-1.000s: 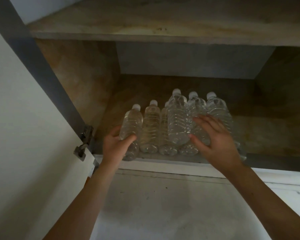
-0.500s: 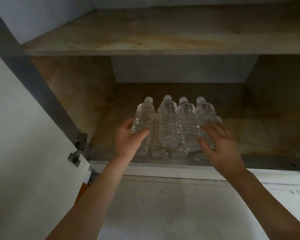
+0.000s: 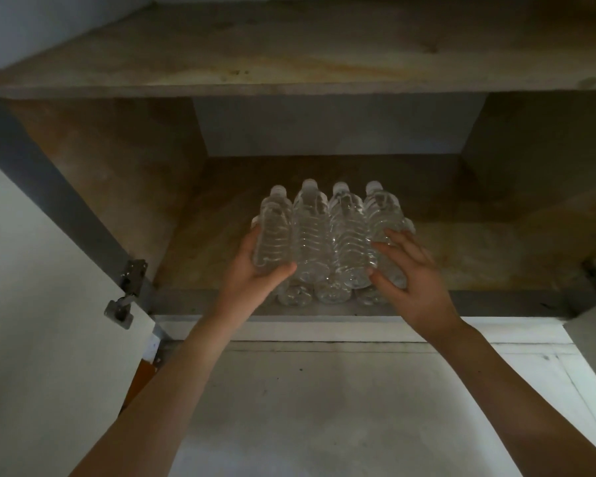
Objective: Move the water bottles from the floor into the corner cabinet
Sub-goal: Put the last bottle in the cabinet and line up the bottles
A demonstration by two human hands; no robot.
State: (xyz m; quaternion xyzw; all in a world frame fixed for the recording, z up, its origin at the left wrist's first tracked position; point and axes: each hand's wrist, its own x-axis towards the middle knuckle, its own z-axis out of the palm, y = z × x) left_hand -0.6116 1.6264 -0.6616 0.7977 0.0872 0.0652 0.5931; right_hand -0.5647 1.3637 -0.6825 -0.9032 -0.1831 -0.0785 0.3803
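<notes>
We stack the water bottles (image 3: pixel 327 235) lying flat in two layers on the cabinet shelf (image 3: pixel 496 266), caps pointing away from our hands, likely so they nest and do not roll. Our left hand (image 3: pixel 255 275) curls round the top bottle (image 3: pixel 274 235) at its end, seating it against its neighbour. Our right hand (image 3: pixel 412 270) rests with fingers spread against the opposite end, bracing. The stack sits between both hands.
</notes>
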